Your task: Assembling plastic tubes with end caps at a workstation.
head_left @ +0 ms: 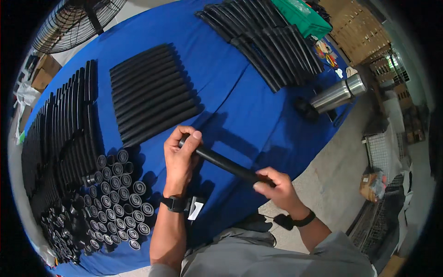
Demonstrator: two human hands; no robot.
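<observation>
A straight black tube (226,164) is held slantwise above the blue-covered table, its upper end to the left and its lower end to the right. My left hand (179,154) is closed round the upper left end, thumb laid along the top. At the lower right end, my right hand (280,188) grips the tube between thumb and fingers. Just beyond my left hand lies a neat row of similar black tubes (154,92). Left of my left forearm stand many round black pieces (117,207) with ringed ends.
More black tubes (76,124) lie at the left, beside small black parts (57,231). Another tube pile (277,51) sits at the far right, near a green crate (307,18) and a shiny metal cylinder (339,94). A fan (74,23) stands beyond the blue cloth (258,120).
</observation>
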